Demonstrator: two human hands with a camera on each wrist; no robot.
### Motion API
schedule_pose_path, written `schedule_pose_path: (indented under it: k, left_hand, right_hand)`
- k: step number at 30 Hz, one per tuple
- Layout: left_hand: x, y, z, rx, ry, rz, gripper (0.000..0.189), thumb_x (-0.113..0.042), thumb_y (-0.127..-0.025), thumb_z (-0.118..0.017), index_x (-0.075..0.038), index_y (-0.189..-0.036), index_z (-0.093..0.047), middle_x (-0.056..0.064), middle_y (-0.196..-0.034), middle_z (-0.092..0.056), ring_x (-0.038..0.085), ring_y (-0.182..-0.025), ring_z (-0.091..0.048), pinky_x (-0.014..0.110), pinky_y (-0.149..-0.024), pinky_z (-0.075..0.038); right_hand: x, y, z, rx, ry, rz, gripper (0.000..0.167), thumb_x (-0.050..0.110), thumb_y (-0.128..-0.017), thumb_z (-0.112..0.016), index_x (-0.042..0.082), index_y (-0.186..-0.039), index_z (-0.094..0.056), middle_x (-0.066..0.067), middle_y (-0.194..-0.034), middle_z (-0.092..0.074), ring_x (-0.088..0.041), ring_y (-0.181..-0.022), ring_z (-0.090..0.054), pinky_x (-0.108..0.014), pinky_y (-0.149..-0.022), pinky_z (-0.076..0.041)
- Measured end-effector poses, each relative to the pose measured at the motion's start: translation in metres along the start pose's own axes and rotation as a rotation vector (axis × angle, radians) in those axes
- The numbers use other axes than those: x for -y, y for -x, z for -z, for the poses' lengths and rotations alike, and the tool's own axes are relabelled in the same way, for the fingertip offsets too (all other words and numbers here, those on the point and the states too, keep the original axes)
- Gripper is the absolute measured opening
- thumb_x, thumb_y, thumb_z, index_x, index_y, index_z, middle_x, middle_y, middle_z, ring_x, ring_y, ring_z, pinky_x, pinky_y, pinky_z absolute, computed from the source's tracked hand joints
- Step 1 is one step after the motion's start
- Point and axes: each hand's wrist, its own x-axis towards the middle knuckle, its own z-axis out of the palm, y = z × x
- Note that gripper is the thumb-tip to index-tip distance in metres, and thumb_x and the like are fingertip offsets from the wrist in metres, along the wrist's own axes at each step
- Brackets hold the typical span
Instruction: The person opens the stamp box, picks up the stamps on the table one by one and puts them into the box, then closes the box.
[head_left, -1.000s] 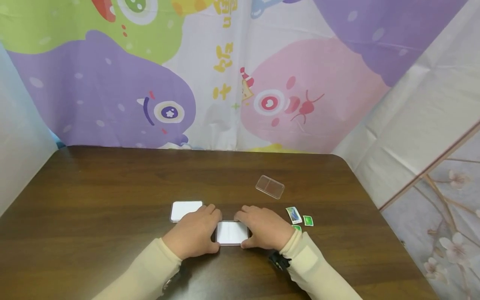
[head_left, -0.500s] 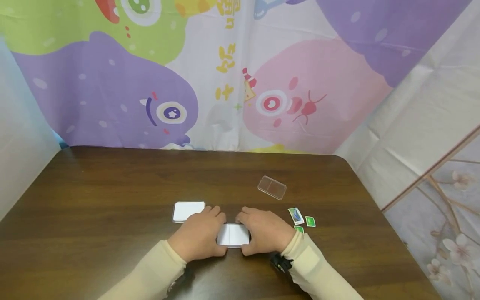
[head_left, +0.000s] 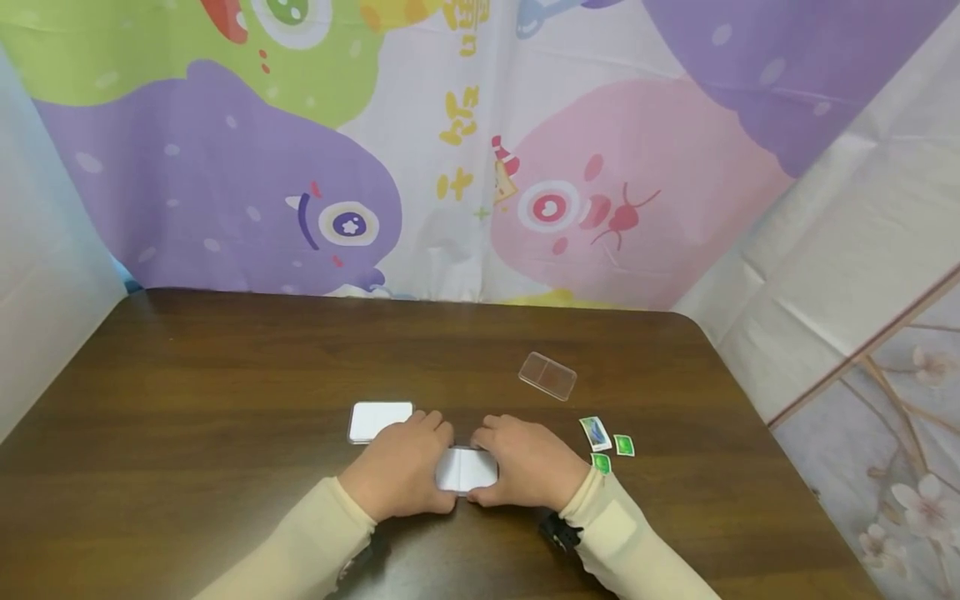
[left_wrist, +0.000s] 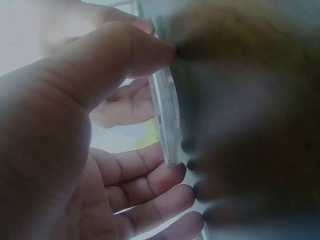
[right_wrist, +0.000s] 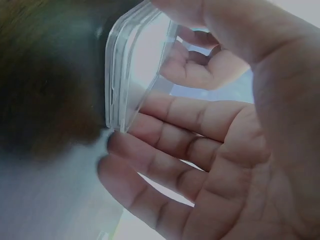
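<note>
Clear case (head_left: 477,471) is pinched at opposite ends by left hand (head_left: 399,467) and right hand (head_left: 531,462), presumably to keep its layers aligned.

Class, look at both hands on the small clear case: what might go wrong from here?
The clear case might slip, being held by its edges. The left hand, overlapping the white-topped case in the head view, could nudge it. The right sleeve might brush the nearest small green picture close beside it.
</note>
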Motion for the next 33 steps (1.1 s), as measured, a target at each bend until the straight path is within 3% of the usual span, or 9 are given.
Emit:
schedule_pose_path:
  k: [9,18,24,30,33]
  left_hand:
    - [0.002,0.001,0.001,0.015,0.064,0.001,0.048,-0.033,-0.064,-0.087,-0.009,-0.093,-0.057,-0.001,-0.087,-0.051,0.017,-0.077,-0.048,0.031,-0.061,-0.044]
    - [0.002,0.003,0.009,0.117,0.084,0.069,0.056,-0.04,-0.065,-0.092,-0.006,-0.099,-0.063,0.002,-0.09,-0.057,0.02,-0.083,-0.052,0.039,-0.072,-0.05]
    - [0.003,0.004,0.013,0.102,0.086,0.054,0.049,-0.032,-0.064,-0.091,-0.007,-0.095,-0.063,0.002,-0.09,-0.059,0.022,-0.086,-0.058,0.045,-0.096,-0.053]
    - [0.003,0.004,0.013,0.115,0.113,0.077,0.049,-0.033,-0.066,-0.093,-0.007,-0.095,-0.063,0.002,-0.09,-0.059,0.024,-0.09,-0.06,0.046,-0.092,-0.054]
    - [0.003,0.004,0.013,0.115,0.111,0.081,0.049,-0.034,-0.065,-0.094,-0.008,-0.094,-0.064,0.002,-0.09,-0.06,0.027,-0.094,-0.062,0.048,-0.097,-0.053]
  right_hand:
    - [-0.002,0.0,0.002,0.015,-0.054,-0.006,0.045,0.04,-0.075,-0.084,0.011,-0.106,-0.069,0.005,-0.091,-0.059,-0.004,-0.07,-0.051,-0.021,-0.062,-0.046]
    - [-0.006,0.001,0.004,0.047,-0.116,-0.016,0.045,0.042,-0.076,-0.088,0.013,-0.104,-0.068,0.005,-0.093,-0.058,-0.004,-0.073,-0.051,-0.022,-0.065,-0.047]
    - [-0.009,0.003,0.007,0.036,-0.129,0.0,0.047,0.038,-0.076,-0.088,0.011,-0.108,-0.069,0.004,-0.096,-0.06,-0.005,-0.076,-0.053,-0.022,-0.069,-0.049]
    - [-0.013,0.005,0.01,0.061,-0.147,-0.033,0.045,0.037,-0.077,-0.088,0.012,-0.107,-0.068,0.004,-0.095,-0.061,-0.005,-0.075,-0.053,-0.024,-0.069,-0.049]
    - [-0.014,0.005,0.012,0.075,-0.157,-0.056,0.043,0.038,-0.077,-0.088,0.013,-0.105,-0.067,0.006,-0.093,-0.06,-0.005,-0.073,-0.053,-0.025,-0.067,-0.049]
